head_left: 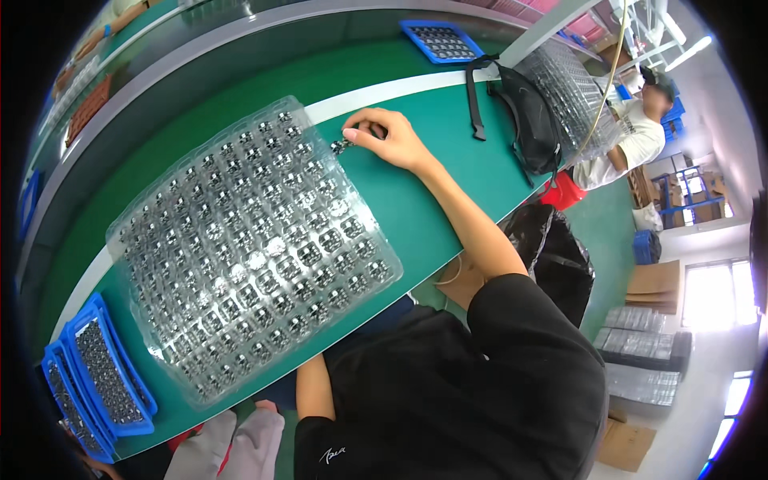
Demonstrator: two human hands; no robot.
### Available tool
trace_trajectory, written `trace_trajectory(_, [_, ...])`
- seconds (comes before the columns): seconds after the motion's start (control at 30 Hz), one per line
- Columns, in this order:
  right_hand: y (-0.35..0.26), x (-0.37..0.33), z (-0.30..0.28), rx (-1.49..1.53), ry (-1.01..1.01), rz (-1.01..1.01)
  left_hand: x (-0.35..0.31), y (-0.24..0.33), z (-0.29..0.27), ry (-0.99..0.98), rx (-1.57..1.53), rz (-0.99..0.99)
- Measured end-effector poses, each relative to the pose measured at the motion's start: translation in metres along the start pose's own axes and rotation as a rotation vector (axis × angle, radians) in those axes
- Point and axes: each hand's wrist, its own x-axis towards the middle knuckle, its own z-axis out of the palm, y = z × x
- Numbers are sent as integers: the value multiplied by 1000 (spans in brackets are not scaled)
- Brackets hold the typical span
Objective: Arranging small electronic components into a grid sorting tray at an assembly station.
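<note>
My right hand (pixel 390 138) is closed in a pinch just off the far right edge of the clear plastic tray. At its fingertips is a small black-and-silver part (pixel 340 146), too small to name exactly. The clear blister tray (pixel 384 240) lies on the green table, its rows of pockets filled with similar small metal parts (pixel 308 254). My left forearm (pixel 314 390) runs below the table's near edge, which hides my left hand.
Blue bins (pixel 134 424) of small parts stand at the left end of the table (pixel 416 212). A blue tray (pixel 472 54) of parts lies beyond. A black waist bag (pixel 528 120) sits at right. A black bin bag (pixel 552 256) and a seated person (pixel 616 152) are past the edge.
</note>
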Motion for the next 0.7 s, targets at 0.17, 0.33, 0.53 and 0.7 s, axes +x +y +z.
trace_trajectory(0.17, [3,3,-12,25,-106,-188,8,34,-40,-33,145,-27])
trace_trajectory(0.33, [7,11,-17,12,-176,-306,5,66,-75,-181,381,-69])
trace_trajectory(0.53, [4,17,-15,-133,-199,-508,74,166,-269,-814,-618,-184])
trace_trajectory(0.7, [19,10,-13,-225,-127,-625,252,125,-342,-450,-611,-234])
